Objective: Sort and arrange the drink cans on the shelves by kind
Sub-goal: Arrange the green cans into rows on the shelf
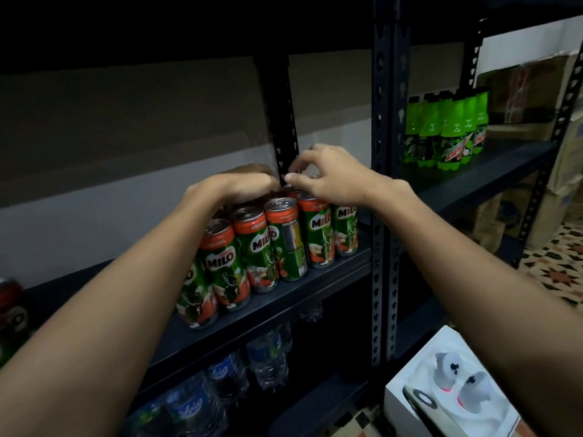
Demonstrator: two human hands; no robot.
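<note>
Milo cans (pixel 285 241) upright on dark shelf (pixel 331 275), long axis vertical, tops up, front row running diagonally from lower left to right post (pixel 383 184); logos face you, one can turned side-on. Your left hand (pixel 243 181) palm down over back cans, fingers curled over tops, grip unclear. Your right hand (pixel 328 176) above right-end cans, thumb and forefinger pinching at a can rim; held or not, cannot tell. Both forearms stretched forward. Mountain Dew bottles (pixel 448 130) on next shelf right. Water bottles (pixel 227 380) on shelf below.

Head cam, close, looks fwd and down at shelf (pixel 284 298) w/ Milo cans (pixel 252 247).
</note>
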